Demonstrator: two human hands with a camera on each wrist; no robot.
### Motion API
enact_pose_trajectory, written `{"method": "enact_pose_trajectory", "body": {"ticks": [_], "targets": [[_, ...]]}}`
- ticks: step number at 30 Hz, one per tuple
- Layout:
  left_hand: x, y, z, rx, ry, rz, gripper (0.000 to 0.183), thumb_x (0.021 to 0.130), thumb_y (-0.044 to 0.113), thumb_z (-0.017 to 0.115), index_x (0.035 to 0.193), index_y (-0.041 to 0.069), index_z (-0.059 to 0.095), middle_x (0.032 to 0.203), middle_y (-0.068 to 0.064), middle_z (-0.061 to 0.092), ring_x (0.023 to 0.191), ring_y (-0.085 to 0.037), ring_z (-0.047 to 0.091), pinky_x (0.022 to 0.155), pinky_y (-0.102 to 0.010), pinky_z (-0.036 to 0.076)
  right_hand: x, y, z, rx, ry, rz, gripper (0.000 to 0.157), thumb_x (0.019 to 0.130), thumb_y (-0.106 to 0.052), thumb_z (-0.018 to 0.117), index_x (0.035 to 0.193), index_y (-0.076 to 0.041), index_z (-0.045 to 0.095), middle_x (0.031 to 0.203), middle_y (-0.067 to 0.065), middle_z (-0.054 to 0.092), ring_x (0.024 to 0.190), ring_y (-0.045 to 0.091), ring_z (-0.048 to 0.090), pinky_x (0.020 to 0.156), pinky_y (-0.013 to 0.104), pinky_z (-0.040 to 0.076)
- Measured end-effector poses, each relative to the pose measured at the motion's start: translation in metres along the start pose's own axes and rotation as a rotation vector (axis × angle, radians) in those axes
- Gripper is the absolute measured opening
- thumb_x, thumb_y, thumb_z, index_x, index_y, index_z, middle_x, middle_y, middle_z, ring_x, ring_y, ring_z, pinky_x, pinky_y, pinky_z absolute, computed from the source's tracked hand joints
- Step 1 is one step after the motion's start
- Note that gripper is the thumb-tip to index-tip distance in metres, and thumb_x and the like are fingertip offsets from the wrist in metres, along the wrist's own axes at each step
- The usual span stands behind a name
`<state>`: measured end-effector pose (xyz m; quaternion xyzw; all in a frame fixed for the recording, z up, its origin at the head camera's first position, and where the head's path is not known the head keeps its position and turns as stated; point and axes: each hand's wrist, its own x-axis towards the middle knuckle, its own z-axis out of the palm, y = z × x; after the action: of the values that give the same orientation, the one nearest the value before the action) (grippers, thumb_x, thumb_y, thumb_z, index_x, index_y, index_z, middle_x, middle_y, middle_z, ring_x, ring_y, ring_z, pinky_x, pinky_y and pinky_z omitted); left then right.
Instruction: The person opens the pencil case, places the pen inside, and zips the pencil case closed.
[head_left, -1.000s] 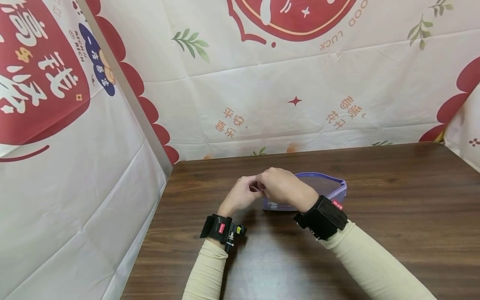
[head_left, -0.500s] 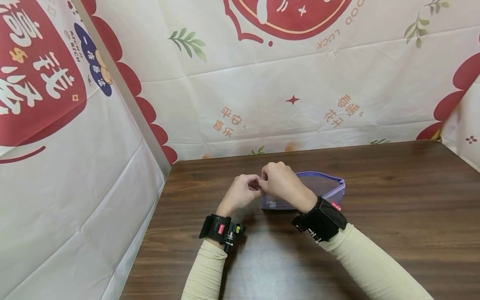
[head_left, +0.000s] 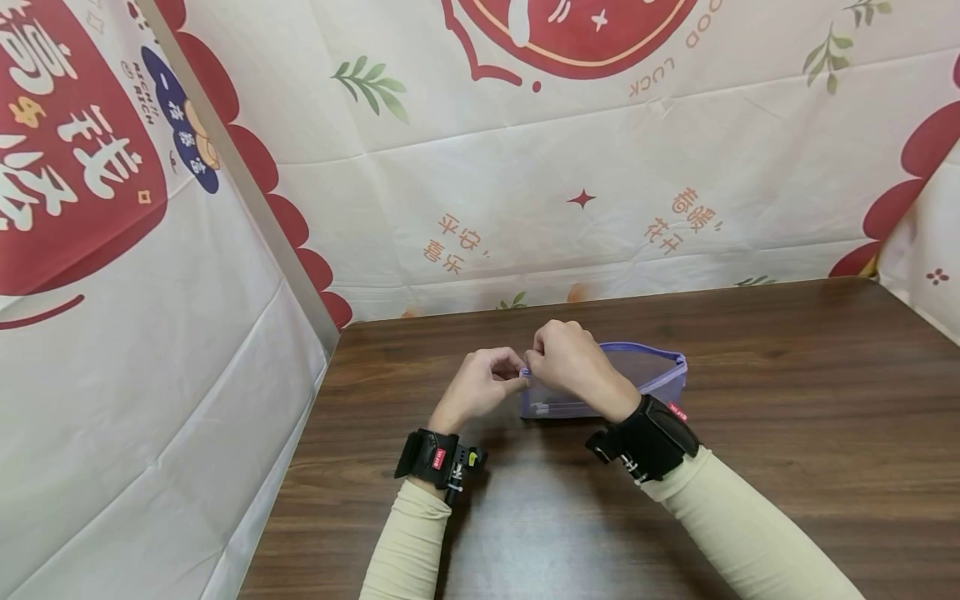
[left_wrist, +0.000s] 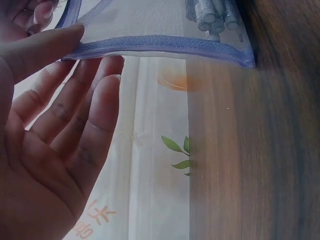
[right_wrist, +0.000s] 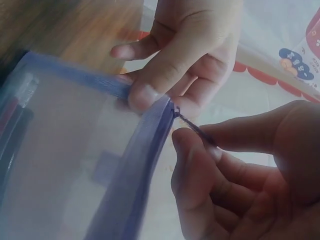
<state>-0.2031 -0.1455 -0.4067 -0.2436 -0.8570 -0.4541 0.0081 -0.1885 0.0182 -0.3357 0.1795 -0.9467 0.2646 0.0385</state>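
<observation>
A see-through purple mesh zipper pouch (head_left: 558, 407) stands on the table between and beyond the hands. My left hand (head_left: 480, 385) pinches its upper left corner between thumb and fingers. In the right wrist view, my right hand (right_wrist: 240, 170) pinches a thin dark zipper pull (right_wrist: 197, 129) at that corner. The zipper edge (right_wrist: 156, 135) runs away from it. Several pens (left_wrist: 212, 17) show through the mesh in the left wrist view. From the head view, my right hand (head_left: 576, 367) covers part of the pouch.
The brown wooden table (head_left: 787, 417) stretches out to the right and toward me. A printed white cloth (head_left: 525, 175) hangs behind its far edge, and another cloth (head_left: 150, 358) hangs along the left side. Black straps with cameras (head_left: 433, 457) sit on both wrists.
My right hand has shifted slightly, leaving a small gap between the two hands where the purple corner now shows. My left hand keeps its hold, and the pouch stays nearly in place.
</observation>
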Motion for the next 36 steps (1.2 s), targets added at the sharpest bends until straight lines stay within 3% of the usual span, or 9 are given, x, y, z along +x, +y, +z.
{"method": "enact_pose_trajectory", "body": {"ticks": [9, 16, 18, 20, 25, 29, 36], "targets": [[-0.001, 0.003, -0.001, -0.002, 0.009, -0.008, 0.008, 0.08, 0.012, 0.072, 0.081, 0.006, 0.067, 0.081, -0.005, 0.071, 0.072, -0.01, 0.064, 0.067, -0.031, 0.055, 0.0, 0.01, 0.003, 0.016, -0.011, 0.027, 0.04, 0.085, -0.018, 0.061, 0.05, -0.013, 0.044, 0.046, -0.005, 0.035, 0.041, 0.012, 0.036, 0.043, 0.026, 0.029], [-0.011, 0.034, -0.01, -0.012, 0.008, -0.014, 0.007, 0.081, 0.002, 0.068, 0.082, -0.004, 0.064, 0.085, -0.017, 0.071, 0.077, -0.024, 0.067, 0.067, -0.034, 0.056, -0.001, 0.016, 0.004, 0.031, -0.033, 0.05, 0.041, 0.085, -0.018, 0.06, 0.049, -0.014, 0.042, 0.046, -0.005, 0.035, 0.041, 0.011, 0.036, 0.042, 0.025, 0.026], [-0.012, 0.037, -0.011, -0.019, 0.003, -0.027, 0.008, 0.081, 0.002, 0.068, 0.083, -0.004, 0.064, 0.086, -0.019, 0.071, 0.078, -0.026, 0.067, 0.068, -0.035, 0.056, -0.001, 0.018, 0.005, 0.041, -0.04, 0.06, 0.04, 0.086, -0.018, 0.06, 0.05, -0.014, 0.042, 0.046, -0.005, 0.035, 0.041, 0.011, 0.036, 0.041, 0.024, 0.025], [-0.011, 0.036, -0.011, -0.026, -0.005, -0.031, 0.008, 0.081, 0.002, 0.068, 0.083, -0.005, 0.064, 0.086, -0.019, 0.071, 0.079, -0.028, 0.067, 0.068, -0.035, 0.055, -0.001, 0.019, 0.004, 0.046, -0.049, 0.071, 0.04, 0.086, -0.017, 0.059, 0.05, -0.013, 0.043, 0.046, -0.005, 0.035, 0.04, 0.011, 0.036, 0.041, 0.024, 0.025], [-0.004, 0.016, -0.004, -0.036, -0.001, -0.025, 0.009, 0.081, 0.006, 0.069, 0.083, -0.003, 0.066, 0.086, -0.018, 0.072, 0.079, -0.028, 0.067, 0.067, -0.037, 0.055, -0.003, 0.02, 0.003, 0.048, -0.061, 0.105, 0.039, 0.086, -0.017, 0.056, 0.05, -0.014, 0.043, 0.045, -0.005, 0.035, 0.039, 0.01, 0.035, 0.039, 0.023, 0.025], [0.0, 0.003, 0.0, -0.021, 0.01, -0.03, 0.008, 0.081, 0.012, 0.071, 0.081, 0.004, 0.067, 0.082, -0.01, 0.073, 0.074, -0.02, 0.067, 0.063, -0.033, 0.053, -0.003, 0.02, 0.001, 0.043, -0.061, 0.119, 0.039, 0.086, -0.017, 0.055, 0.05, -0.014, 0.041, 0.045, -0.006, 0.032, 0.038, 0.01, 0.032, 0.039, 0.023, 0.024], [-0.001, -0.002, -0.002, 0.005, 0.019, -0.039, 0.006, 0.08, 0.013, 0.071, 0.079, 0.01, 0.067, 0.076, -0.003, 0.071, 0.066, -0.009, 0.062, 0.056, -0.024, 0.048, -0.004, 0.029, -0.003, -0.004, -0.048, 0.134, 0.043, 0.085, -0.017, 0.055, 0.046, -0.016, 0.036, 0.044, -0.007, 0.027, 0.038, 0.009, 0.026, 0.039, 0.025, 0.022]]}}
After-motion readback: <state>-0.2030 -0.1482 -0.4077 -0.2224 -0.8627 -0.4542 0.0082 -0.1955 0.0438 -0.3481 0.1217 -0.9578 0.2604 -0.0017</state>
